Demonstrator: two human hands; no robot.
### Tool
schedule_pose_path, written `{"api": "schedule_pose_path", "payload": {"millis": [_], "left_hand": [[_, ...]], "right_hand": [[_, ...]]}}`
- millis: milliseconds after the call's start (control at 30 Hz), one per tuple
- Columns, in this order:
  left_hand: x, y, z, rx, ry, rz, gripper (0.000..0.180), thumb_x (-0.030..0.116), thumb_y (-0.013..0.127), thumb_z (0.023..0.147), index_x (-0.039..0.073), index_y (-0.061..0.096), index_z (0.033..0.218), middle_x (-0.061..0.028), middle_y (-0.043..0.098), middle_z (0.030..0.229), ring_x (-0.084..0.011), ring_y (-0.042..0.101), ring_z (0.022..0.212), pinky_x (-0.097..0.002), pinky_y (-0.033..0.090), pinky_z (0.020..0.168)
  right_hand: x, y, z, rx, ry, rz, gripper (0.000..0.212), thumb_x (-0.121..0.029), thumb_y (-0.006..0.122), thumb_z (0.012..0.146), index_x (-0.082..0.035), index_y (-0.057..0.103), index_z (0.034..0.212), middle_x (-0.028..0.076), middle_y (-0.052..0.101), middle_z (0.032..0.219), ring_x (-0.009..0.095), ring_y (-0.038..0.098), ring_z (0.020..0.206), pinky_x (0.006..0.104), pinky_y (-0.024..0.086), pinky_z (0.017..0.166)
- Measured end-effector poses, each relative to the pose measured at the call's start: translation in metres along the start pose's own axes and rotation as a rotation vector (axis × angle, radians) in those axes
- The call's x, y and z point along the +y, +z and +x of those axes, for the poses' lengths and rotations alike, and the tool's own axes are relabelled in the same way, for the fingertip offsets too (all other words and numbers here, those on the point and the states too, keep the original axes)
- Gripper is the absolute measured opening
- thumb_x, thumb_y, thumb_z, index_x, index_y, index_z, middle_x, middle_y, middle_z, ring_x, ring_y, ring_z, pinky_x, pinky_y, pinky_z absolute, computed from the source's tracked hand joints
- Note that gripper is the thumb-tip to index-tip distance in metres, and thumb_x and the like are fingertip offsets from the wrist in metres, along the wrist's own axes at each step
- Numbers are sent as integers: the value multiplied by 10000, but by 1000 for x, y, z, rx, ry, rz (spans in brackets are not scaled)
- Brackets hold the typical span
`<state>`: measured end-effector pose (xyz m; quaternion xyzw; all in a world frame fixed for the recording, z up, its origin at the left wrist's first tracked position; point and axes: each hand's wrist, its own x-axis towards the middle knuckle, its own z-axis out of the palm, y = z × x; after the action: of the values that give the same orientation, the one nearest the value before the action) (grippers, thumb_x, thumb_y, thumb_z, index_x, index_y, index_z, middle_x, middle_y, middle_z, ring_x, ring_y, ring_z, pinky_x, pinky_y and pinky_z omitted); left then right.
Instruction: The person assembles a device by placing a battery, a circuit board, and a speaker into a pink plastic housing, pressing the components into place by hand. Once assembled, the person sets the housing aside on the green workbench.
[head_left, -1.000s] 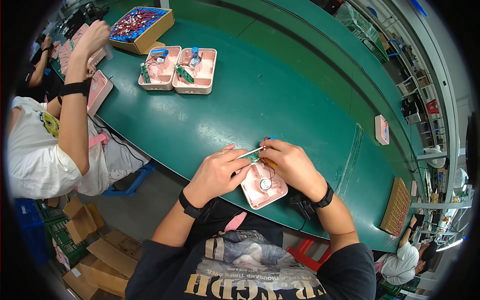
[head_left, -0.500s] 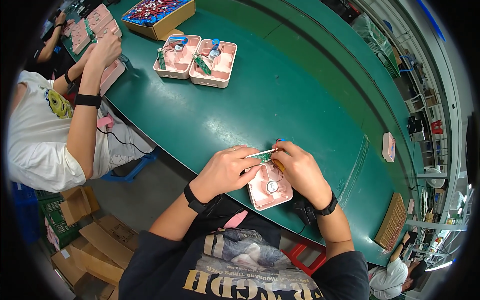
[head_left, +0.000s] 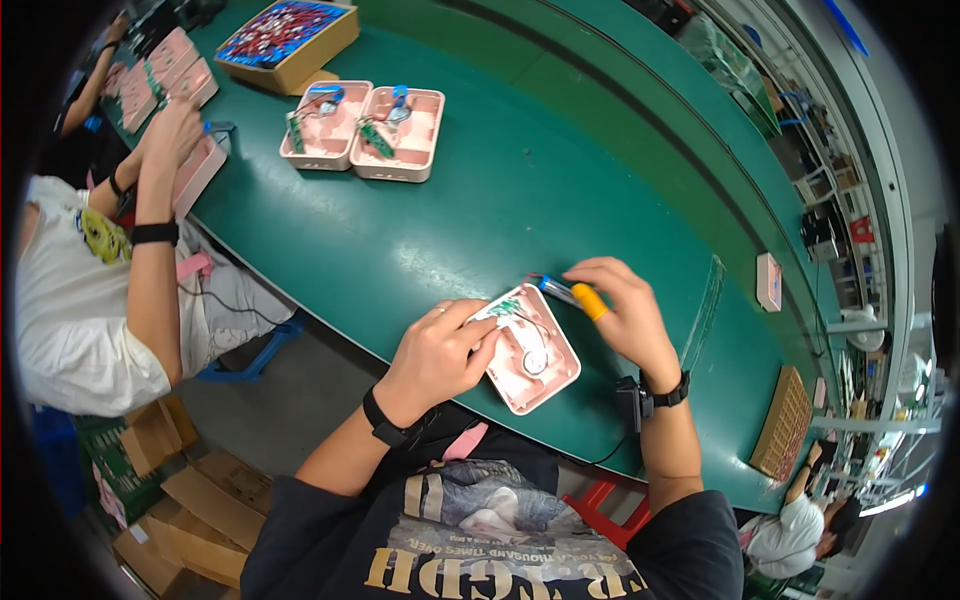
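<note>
A pink plastic housing (head_left: 553,378) lies in front of me, with a round silver part (head_left: 535,361) and thin wires inside. At its far left corner my left hand (head_left: 437,350) is closed on a green circuit board (head_left: 507,307), its fingertips partly covering the board. My right hand (head_left: 628,315) is to the right of the housing, its fingers apart, a yellow finger cot (head_left: 590,301) on one digit. A blue cylindrical battery (head_left: 557,290) with red wires lies by these fingertips, beyond the housing; whether they touch it I cannot tell.
Two pink housings (head_left: 395,172) holding boards and wires stand farther left, near a cardboard box (head_left: 317,55) of blue parts with red wires. At left, a co-worker's hands (head_left: 172,130) work over another housing. A brown gridded tray (head_left: 781,425) and a pink part (head_left: 768,282) are at right.
My right hand has left the circuit board, moved right and spread its fingers. The board sits lower into the housing, with my left hand still on it. The blue battery is now more exposed.
</note>
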<state>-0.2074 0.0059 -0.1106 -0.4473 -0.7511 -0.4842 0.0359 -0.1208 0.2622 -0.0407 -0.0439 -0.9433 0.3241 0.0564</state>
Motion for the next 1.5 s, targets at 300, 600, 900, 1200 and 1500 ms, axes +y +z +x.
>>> {"api": "schedule_pose_path", "payload": {"millis": [300, 600, 900, 1200, 1500], "left_hand": [[7, 4, -2, 54, -87, 121, 144, 19, 762, 893, -23, 798, 1026, -161, 739, 1085, -333, 725, 906, -422, 592, 789], [2, 7, -13, 163, -262, -103, 165, 33, 703, 973, -38, 780, 1100, -171, 732, 1131, -331, 730, 940, -398, 583, 813], [1, 9, -14, 180, -275, -120, 170, 33, 693, 986, -44, 778, 1112, -181, 731, 1150, -342, 729, 976, -404, 582, 842], [1, 14, -17, 211, -208, -36, 165, 6, 702, 969, -56, 775, 1103, -172, 725, 1147, -322, 721, 958, -387, 572, 824], [5, 19, -14, 215, -105, 77, 187, -24, 730, 906, -26, 791, 1083, -160, 721, 1130, -335, 692, 931, -414, 569, 804]], "right_hand": [[-5, 11, -16, -18, -181, -46, 318, 10, 691, 955, -65, 739, 1260, 125, 679, 1288, 330, 616, 1254, 416, 519, 1055], [10, 32, -57, -216, 394, 1009, 258, 2, 659, 1033, 2, 720, 1284, 43, 739, 1244, 161, 677, 1115, 317, 529, 1001], [34, 60, -58, -337, 527, 943, 311, 41, 695, 1004, 38, 726, 1314, 77, 739, 1318, 137, 684, 1150, 322, 547, 1034], [15, 17, -46, -104, 76, 275, 238, -66, 763, 944, -28, 759, 1179, 152, 748, 1160, 315, 710, 1130, 388, 555, 982], [-33, 24, -29, -33, -255, -247, 308, -158, 770, 937, -62, 769, 1230, 162, 663, 1398, 373, 611, 1338, 486, 508, 1108]]}}
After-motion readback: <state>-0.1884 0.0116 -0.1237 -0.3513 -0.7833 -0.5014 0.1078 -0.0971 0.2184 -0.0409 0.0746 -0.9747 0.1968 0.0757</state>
